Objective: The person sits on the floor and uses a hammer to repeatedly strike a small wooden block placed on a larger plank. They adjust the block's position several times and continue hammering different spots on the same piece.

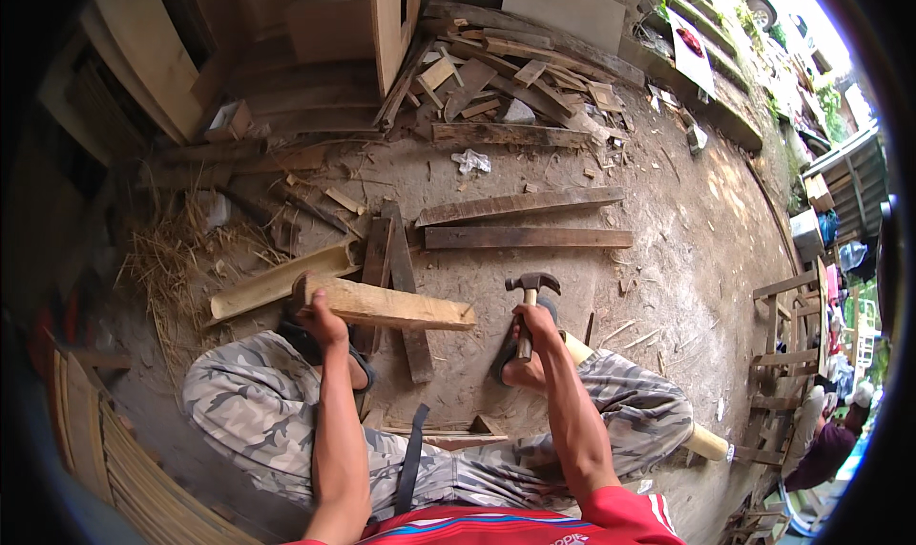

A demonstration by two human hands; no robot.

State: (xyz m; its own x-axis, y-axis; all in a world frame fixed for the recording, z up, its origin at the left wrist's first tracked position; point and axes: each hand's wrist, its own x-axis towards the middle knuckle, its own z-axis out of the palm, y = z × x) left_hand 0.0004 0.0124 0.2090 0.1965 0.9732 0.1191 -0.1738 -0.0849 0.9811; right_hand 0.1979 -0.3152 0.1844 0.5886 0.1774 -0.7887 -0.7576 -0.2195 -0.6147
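My left hand [325,320] grips a pale wooden block [401,306] near its left end, the thumb over its upper edge. The block lies crosswise above dark planks [412,321], and a small nail or peg [467,313] seems to stick out near its right end. My right hand [537,322] is wrapped round the wooden handle of a claw hammer [532,283]. Its dark metal head points up and away from me, to the right of the block and apart from it. The lower end of the handle shows beneath my fist.
Two dark beams [530,238] lie ahead on the dirt floor. A hollow half-round wooden piece [281,280] rests at left near straw [181,259]. Scrap wood [515,82] is heaped farther off. Wooden furniture [329,20] stands at far left, a wooden frame [787,354] at right.
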